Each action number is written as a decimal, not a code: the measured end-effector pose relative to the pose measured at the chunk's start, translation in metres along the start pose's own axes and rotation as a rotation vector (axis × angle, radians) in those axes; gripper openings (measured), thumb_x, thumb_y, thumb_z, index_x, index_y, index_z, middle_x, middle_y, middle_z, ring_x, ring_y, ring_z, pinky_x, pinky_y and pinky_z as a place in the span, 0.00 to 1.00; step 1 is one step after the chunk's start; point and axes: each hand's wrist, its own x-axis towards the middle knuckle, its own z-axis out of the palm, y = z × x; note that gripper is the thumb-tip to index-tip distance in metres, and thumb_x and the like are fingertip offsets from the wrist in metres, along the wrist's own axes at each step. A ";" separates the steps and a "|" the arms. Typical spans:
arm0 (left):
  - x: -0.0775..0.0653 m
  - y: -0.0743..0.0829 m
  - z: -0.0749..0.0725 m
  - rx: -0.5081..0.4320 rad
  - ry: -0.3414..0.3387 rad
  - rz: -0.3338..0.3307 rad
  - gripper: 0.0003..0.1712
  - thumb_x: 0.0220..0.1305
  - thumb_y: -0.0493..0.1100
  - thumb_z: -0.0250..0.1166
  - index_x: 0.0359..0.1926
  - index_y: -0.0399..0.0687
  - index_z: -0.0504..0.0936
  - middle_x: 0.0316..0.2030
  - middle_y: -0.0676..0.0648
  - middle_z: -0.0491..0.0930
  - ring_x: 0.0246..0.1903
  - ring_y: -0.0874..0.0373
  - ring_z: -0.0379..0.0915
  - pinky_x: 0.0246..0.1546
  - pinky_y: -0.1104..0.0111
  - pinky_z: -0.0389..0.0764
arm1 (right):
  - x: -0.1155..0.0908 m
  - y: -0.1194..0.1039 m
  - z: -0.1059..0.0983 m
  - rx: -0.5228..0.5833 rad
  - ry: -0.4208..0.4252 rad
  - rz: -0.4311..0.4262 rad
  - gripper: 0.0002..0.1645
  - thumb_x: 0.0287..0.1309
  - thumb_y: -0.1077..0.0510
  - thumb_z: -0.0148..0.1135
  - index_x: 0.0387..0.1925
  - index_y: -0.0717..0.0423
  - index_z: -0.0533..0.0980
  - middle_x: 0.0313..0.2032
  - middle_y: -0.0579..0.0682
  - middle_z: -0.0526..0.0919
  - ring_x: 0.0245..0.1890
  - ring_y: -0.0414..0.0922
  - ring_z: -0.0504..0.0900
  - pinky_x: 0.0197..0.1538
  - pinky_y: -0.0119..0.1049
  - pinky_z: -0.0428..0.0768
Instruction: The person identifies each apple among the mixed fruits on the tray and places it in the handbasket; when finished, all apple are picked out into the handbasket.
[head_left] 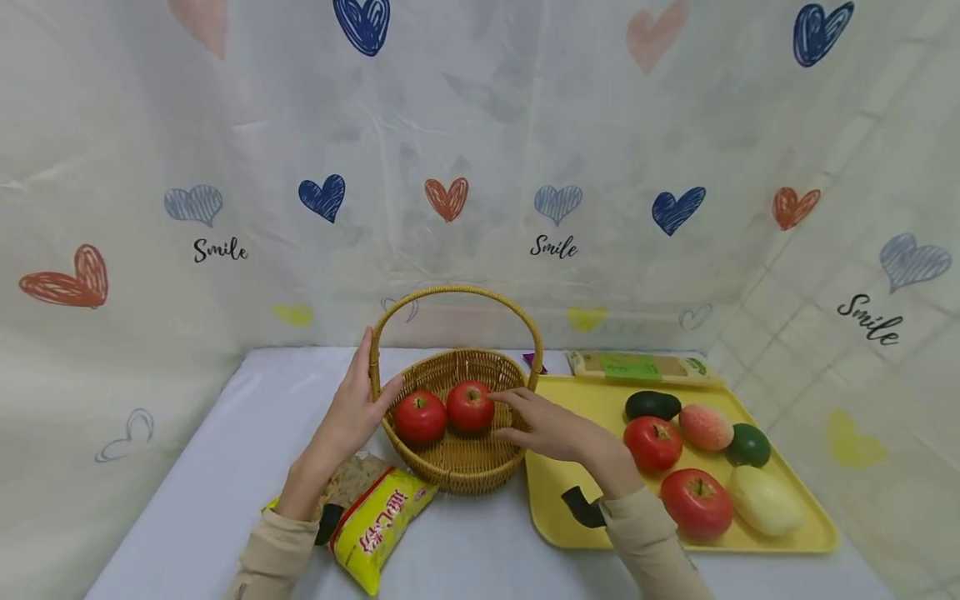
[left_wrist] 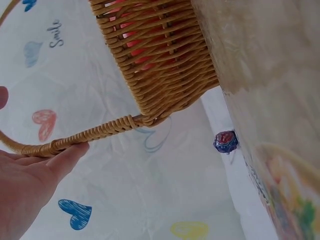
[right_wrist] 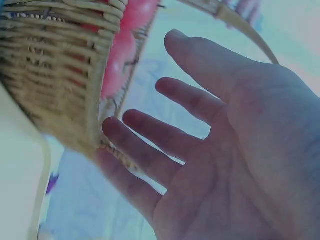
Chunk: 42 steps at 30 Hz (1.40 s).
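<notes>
A brown wicker basket (head_left: 459, 482) with a tall arched handle (head_left: 459, 289) stands mid-table and holds two red apples, one at left (head_left: 420, 418) and one at right (head_left: 470, 406). My left hand (head_left: 356, 410) rests against the left side of the handle. In the left wrist view, the straight fingers of that hand (left_wrist: 30, 192) lie along the handle, thumb apart. Over the basket's right rim is my right hand (head_left: 553, 427), its fingertips close to the right apple. The right wrist view has this hand (right_wrist: 215, 145) with fingers spread and nothing in the palm.
To the right, a yellow tray (head_left: 555, 517) carries two red apples (head_left: 696, 502), a pale yellow fruit (head_left: 767, 500), a peach-coloured fruit (head_left: 706, 427) and dark green ones (head_left: 652, 406). A long packet (head_left: 641, 367) lies behind. Yellow bags (head_left: 382, 521) lie below my left forearm.
</notes>
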 end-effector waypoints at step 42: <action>0.001 -0.004 0.001 -0.018 0.010 0.010 0.53 0.77 0.59 0.56 0.83 0.54 0.29 0.83 0.40 0.37 0.80 0.35 0.47 0.71 0.38 0.65 | -0.089 0.122 -0.038 -0.162 0.089 0.479 0.42 0.59 0.45 0.71 0.66 0.66 0.66 0.57 0.80 0.64 0.52 0.74 0.69 0.55 0.68 0.77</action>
